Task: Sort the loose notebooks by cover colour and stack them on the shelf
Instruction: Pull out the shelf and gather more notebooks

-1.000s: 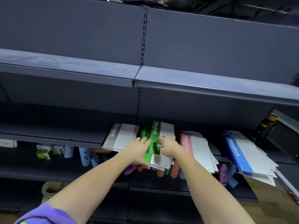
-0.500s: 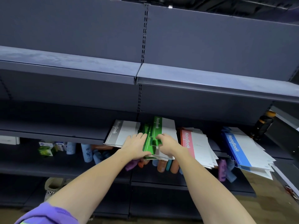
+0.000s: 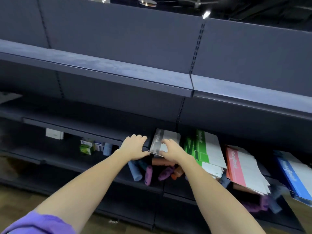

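Grey notebooks (image 3: 164, 141) sit on the middle shelf (image 3: 87, 130), leftmost of 4 colour piles, front edge overhanging the shelf lip. My right hand (image 3: 170, 152) lies on top of the pile near its front corner, fingers bent and pressing on the cover; I cannot tell if the thumb is under the edge, so grip vs plain press is unclear. My left hand (image 3: 134, 147) is at the pile's left front corner, fingers curled over the shelf edge just beside it, thumb side touching the corner; it seems to act as a stop, so the pile squares up against it, my guess. Frame is motion-blurred, finger detail is soft.

Next right: green notebooks (image 3: 202, 149), fanned and slumped forward, not squared. Then red notebooks (image 3: 239, 168), also fanned, hanging well over the lip. Far right, blue notebooks (image 3: 290, 176), tilted downward, partly cut off by the frame edge. Colours are kept apart, 1 pile each, so the sort looks done; tidying remains. The 3 right piles look likely to slide.

Below on the lower shelf: loose coloured bottles (image 3: 148, 174), purple, blue, orange, lying on their sides. Further left, small boxes (image 3: 87, 146) and a white box (image 3: 54, 133). Purple sleeve (image 3: 38, 224) at bottom left.
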